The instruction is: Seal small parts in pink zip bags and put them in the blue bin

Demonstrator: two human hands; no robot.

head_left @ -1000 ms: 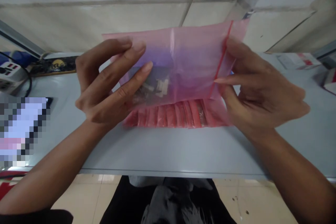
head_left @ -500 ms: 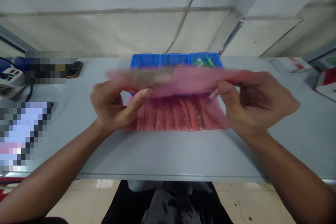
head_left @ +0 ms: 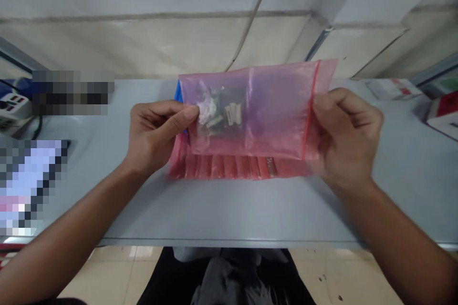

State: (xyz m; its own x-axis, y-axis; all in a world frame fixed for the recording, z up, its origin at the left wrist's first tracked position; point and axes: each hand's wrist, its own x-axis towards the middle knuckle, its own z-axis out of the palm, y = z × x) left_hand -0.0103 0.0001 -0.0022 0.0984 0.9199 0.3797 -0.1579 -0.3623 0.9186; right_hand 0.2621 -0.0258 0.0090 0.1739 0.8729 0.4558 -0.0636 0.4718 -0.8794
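Note:
Between my two hands I hold up a pink see-through zip bag [head_left: 277, 109], its red zip strip at the right end. Inside its left half show a whitish crumpled bit, some green and several small pale pieces; their kind I cannot make out. My left hand [head_left: 153, 128] pinches the bag's left edge between thumb and fingers. At the zip end, my right hand [head_left: 348, 133] grips it with the thumb in front. Below and behind it, a row of overlapping pink bags [head_left: 229, 167] lies on the table.
The held bag hides most of the blue bins [head_left: 177, 90] behind it. Along the grey table [head_left: 229, 209] are a blurred-out tablet-like device [head_left: 32, 176] and a white power strip [head_left: 16, 105] at left. Boxes [head_left: 443, 114] stand at right, near the wall.
The pink bag has turned from nearly edge-on to facing me, so its contents and zip strip now show. It stands taller in view and hides the bins. Both hands still hold it.

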